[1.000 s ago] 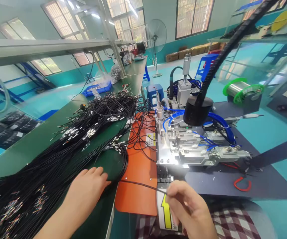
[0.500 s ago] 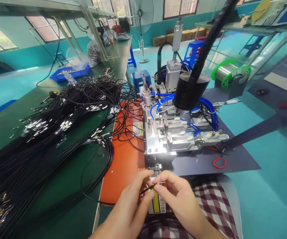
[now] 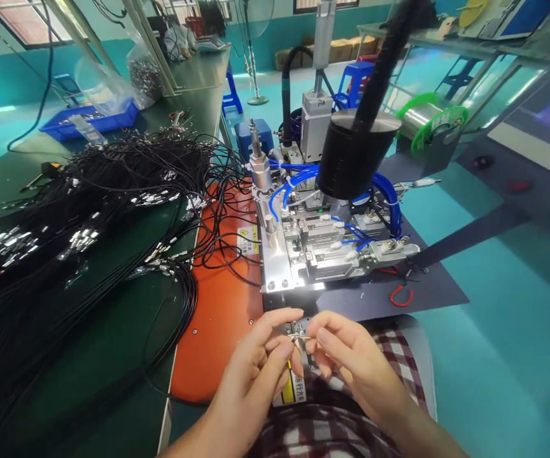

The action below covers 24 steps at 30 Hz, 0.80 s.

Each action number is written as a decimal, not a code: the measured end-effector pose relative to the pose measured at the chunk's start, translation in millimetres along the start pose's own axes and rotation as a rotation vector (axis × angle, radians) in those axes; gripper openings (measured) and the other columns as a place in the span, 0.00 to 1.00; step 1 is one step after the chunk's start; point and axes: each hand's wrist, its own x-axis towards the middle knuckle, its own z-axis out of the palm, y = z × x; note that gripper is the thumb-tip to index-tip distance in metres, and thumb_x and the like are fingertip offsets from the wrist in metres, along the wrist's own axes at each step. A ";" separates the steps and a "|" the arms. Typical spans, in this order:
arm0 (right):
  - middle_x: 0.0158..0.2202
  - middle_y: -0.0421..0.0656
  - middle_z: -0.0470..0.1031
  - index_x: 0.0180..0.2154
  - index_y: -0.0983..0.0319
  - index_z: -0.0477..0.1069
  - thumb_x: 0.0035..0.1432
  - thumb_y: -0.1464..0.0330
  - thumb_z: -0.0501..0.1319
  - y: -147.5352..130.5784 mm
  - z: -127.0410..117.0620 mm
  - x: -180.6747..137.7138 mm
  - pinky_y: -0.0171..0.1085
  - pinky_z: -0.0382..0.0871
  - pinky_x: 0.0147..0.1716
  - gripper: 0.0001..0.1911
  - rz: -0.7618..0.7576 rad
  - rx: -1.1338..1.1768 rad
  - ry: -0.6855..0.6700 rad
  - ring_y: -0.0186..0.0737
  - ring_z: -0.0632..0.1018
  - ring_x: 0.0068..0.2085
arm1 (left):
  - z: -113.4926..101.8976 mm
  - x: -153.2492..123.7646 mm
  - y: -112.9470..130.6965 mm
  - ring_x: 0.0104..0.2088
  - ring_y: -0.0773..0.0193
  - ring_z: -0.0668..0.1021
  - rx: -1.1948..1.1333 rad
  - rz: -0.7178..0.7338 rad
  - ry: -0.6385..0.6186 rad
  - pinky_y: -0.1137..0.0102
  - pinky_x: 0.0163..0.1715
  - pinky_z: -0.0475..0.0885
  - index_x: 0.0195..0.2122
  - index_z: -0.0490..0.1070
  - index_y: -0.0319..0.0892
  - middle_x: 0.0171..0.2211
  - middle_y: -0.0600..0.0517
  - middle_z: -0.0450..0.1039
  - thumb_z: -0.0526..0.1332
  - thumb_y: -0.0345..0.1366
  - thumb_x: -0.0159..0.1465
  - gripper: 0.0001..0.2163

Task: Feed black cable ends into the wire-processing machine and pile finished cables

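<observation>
My left hand [image 3: 254, 366] is closed, with thumb and fingers pinching a cable end whose thin bare-looking wires [image 3: 298, 336] stick out to the right. Its forefinger stretches out above them. Opposite, my right hand [image 3: 356, 356] pinches the tips of those wires between thumb and forefinger. The rest of this cable is mostly hidden by the left hand. Just beyond both hands is the near edge of a metal machine [image 3: 332, 254] with blue air tubes [image 3: 392, 200]. Beside them lies an orange plate [image 3: 222, 337] carrying loops of black cable [image 3: 186, 302].
A big heap of black cables [image 3: 93, 191] covers much of the green table [image 3: 98, 331] on the left. Behind it sits a blue tray [image 3: 117, 117]. A black lamp-like hood [image 3: 354, 159] hangs over the machine. Farther right stands a green-rimmed wire spool [image 3: 430, 127].
My right fingers have shifted on the thin wires, which now stretch straight between both hands. The black cable jacket seen earlier is now hidden. The view has turned slightly to the right and down.
</observation>
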 end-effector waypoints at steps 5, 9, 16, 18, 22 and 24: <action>0.24 0.37 0.69 0.30 0.64 0.69 0.54 0.59 0.66 11.1 2.0 1.3 0.28 0.54 0.21 0.14 0.007 0.076 -0.026 0.25 0.64 0.20 | 0.5 -0.9 5.0 0.20 0.74 0.60 -0.059 -0.063 -0.009 0.76 0.19 0.54 0.55 0.64 0.45 0.24 0.56 0.64 0.54 0.40 0.67 0.16; 0.22 0.36 0.69 0.30 0.63 0.68 0.53 0.58 0.67 15.1 4.4 2.4 0.27 0.54 0.20 0.15 0.009 0.102 -0.030 0.25 0.64 0.20 | 0.2 -1.0 8.9 0.19 0.75 0.59 -0.094 -0.082 -0.032 0.77 0.19 0.53 0.53 0.65 0.44 0.23 0.56 0.65 0.54 0.39 0.67 0.14; 0.20 0.34 0.67 0.29 0.63 0.69 0.50 0.58 0.69 24.0 10.5 4.3 0.25 0.54 0.18 0.16 -0.048 0.097 0.039 0.23 0.65 0.18 | -0.3 4.1 9.4 0.14 0.78 0.60 -0.251 -0.165 -0.084 0.79 0.15 0.50 0.49 0.62 0.41 0.22 0.56 0.67 0.55 0.41 0.66 0.13; 0.19 0.33 0.67 0.28 0.63 0.68 0.51 0.59 0.69 26.9 11.3 4.4 0.25 0.55 0.17 0.15 -0.084 0.080 0.074 0.23 0.65 0.17 | -0.4 5.0 8.7 0.13 0.78 0.59 -0.307 -0.186 -0.110 0.79 0.14 0.50 0.48 0.61 0.41 0.22 0.56 0.68 0.56 0.40 0.66 0.13; 0.19 0.34 0.68 0.28 0.62 0.69 0.53 0.60 0.67 32.5 9.9 3.4 0.25 0.57 0.18 0.14 -0.138 0.049 0.111 0.24 0.65 0.18 | -0.3 6.0 7.9 0.13 0.80 0.58 -0.381 -0.218 -0.127 0.80 0.14 0.49 0.48 0.61 0.42 0.22 0.56 0.69 0.56 0.39 0.66 0.12; 0.20 0.34 0.68 0.29 0.62 0.70 0.54 0.60 0.66 34.3 9.0 2.6 0.25 0.58 0.18 0.13 -0.141 0.034 0.112 0.24 0.65 0.18 | -0.1 6.8 8.5 0.13 0.79 0.58 -0.406 -0.222 -0.117 0.80 0.14 0.48 0.48 0.61 0.42 0.21 0.57 0.68 0.57 0.38 0.65 0.12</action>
